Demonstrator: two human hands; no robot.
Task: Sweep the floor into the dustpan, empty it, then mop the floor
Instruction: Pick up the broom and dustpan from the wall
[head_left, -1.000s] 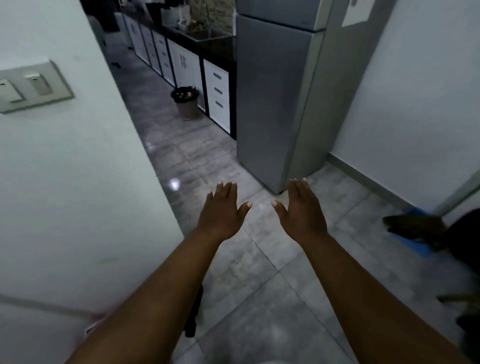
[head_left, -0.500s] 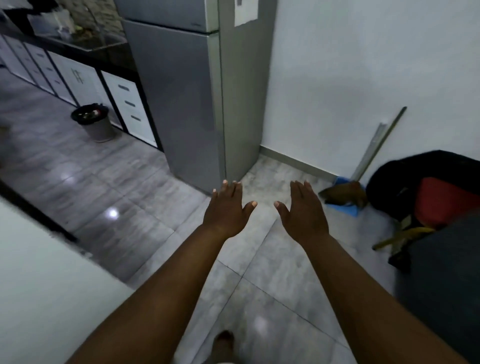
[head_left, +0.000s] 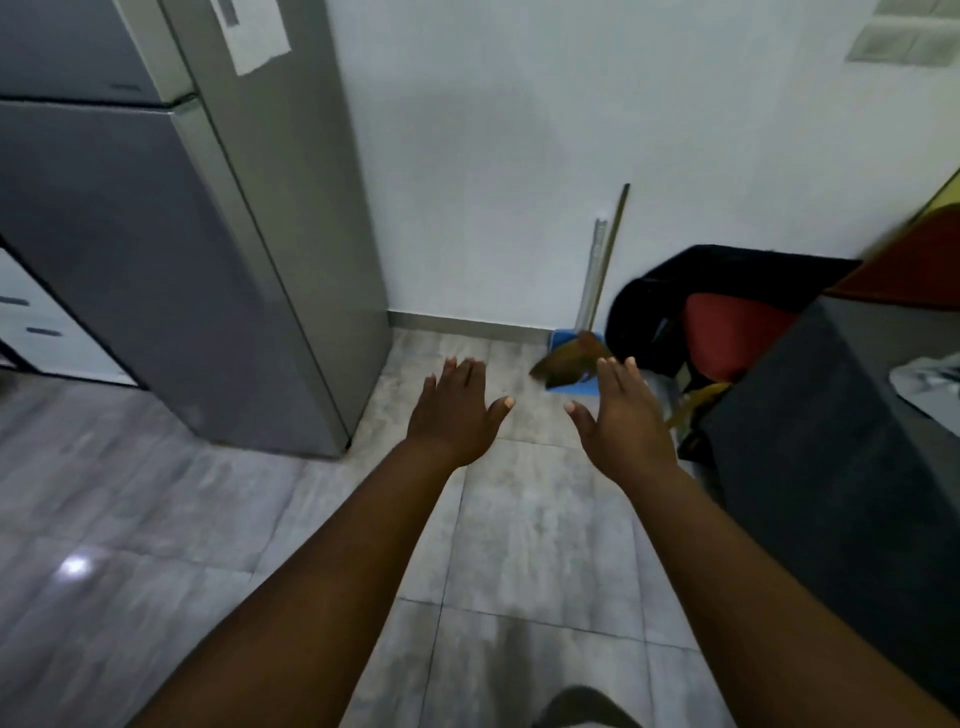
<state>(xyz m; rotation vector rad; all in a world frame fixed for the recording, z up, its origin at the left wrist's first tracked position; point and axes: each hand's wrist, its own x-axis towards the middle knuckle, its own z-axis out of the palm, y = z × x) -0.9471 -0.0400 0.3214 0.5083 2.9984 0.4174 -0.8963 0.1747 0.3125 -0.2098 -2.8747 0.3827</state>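
Reaching forward empty, left hand (head_left: 457, 415) and right hand (head_left: 626, 421) were flat-fingered; fetching came first, the broom (head_left: 569, 358) and dustpan (head_left: 562, 340) just beyond the right fingertips, needing grasping.

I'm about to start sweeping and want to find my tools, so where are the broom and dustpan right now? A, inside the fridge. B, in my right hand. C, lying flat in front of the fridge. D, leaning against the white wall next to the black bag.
D: the broom and the blue dustpan stand against the white wall beside the black bag, while the left hand and right hand are open and hold nothing.
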